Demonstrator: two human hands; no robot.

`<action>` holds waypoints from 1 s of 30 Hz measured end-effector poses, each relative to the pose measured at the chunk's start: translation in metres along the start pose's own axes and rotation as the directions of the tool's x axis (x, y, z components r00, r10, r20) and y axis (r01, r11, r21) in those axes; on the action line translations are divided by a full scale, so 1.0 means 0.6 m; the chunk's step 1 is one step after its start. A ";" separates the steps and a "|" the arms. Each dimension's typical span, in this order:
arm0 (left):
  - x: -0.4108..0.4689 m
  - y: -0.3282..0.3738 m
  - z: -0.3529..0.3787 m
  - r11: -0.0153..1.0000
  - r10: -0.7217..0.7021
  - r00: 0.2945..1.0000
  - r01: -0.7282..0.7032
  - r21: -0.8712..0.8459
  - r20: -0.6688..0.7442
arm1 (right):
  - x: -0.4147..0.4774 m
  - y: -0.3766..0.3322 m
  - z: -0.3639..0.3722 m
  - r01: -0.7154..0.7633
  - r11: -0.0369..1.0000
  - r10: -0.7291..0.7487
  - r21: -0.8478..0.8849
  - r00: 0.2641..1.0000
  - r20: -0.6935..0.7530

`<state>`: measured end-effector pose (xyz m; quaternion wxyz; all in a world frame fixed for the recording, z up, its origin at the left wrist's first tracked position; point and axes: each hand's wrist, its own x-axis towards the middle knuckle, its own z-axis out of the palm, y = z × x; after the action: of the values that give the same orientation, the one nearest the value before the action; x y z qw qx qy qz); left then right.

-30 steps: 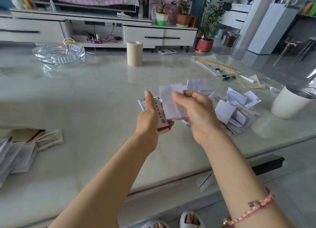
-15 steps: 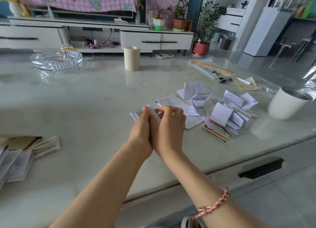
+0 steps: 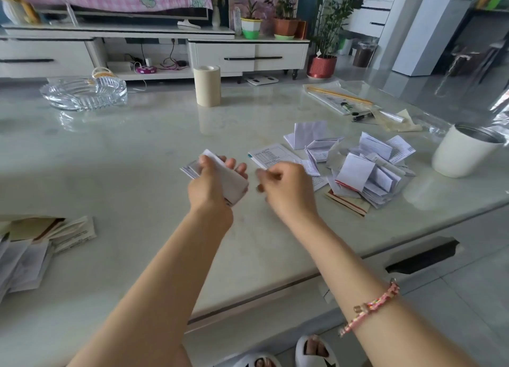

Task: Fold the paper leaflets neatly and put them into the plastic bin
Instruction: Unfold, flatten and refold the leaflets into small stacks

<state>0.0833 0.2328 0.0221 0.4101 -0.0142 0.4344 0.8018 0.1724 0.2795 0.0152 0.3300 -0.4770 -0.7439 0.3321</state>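
My left hand (image 3: pixel 210 186) grips a small stack of folded white leaflets (image 3: pixel 234 180) just above the table's middle. My right hand (image 3: pixel 287 189) hovers a little to the right of it, fingers curled, holding nothing that I can see. A flat printed leaflet (image 3: pixel 271 156) lies beyond my right hand. Further right sits a loose pile of folded leaflets (image 3: pixel 366 174), and one half-open leaflet (image 3: pixel 307 134) stands tent-like behind it. No plastic bin shows clearly in this view.
A white cup (image 3: pixel 462 153) stands at the right edge. A tape roll (image 3: pixel 207 85) and a glass ashtray (image 3: pixel 84 92) sit at the back. Pens and plastic sleeves (image 3: pixel 347 102) lie back right. More papers (image 3: pixel 33 252) are stacked at the near left on the pale table (image 3: pixel 124 152).
My hands were pressed together on the folded leaflet; now they have parted. The left keeps the stack and the right has drawn away to the right.
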 end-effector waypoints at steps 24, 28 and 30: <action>-0.015 -0.023 0.003 0.970 -0.130 0.981 0.096 0.223 0.143 | -0.016 -0.044 -0.067 -0.378 0.704 0.164 0.601 0.910 0.380; -0.021 -0.019 -0.001 0.974 -0.088 0.982 0.050 0.222 0.168 | -0.038 -0.040 -0.051 -0.199 0.804 0.120 0.560 0.977 0.176; -0.024 -0.019 -0.003 0.975 -0.064 0.978 0.019 0.221 0.198 | -0.045 -0.037 -0.041 -0.174 0.809 0.104 0.562 0.982 0.155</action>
<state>0.0999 0.2257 0.0183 0.4684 0.1039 0.4752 0.7376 0.1902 0.2518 0.0425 0.3888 -0.3887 -0.5908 0.5905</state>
